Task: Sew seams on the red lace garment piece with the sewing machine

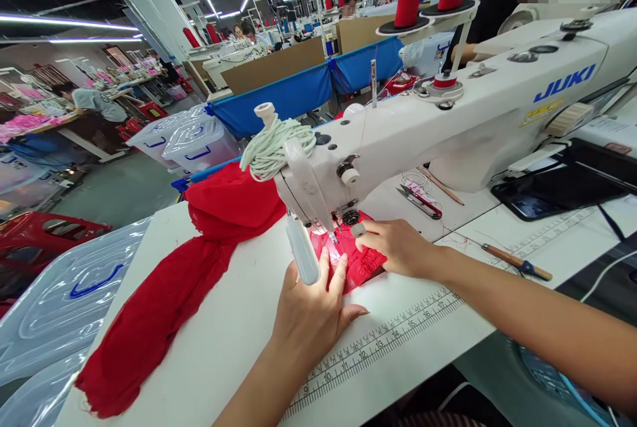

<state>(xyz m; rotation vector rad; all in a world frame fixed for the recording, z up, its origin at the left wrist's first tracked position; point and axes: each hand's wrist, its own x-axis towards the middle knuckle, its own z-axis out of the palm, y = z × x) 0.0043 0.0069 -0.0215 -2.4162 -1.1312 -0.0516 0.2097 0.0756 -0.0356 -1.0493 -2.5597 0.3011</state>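
While the spread left hand (311,306) presses red fabric (357,270) before the presser foot (333,237), the right hand (401,248), its grip unclear, should guide lightly

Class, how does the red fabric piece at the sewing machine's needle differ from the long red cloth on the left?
The left hand and right hand are on the red fabric piece; neither touches the long red cloth. The piece looks bright pinkish red, with a lacy section; the cloth is deeper red and looks plain. Less of the piece shows; the cloth stretches out, bunched. Both lie on the white table.
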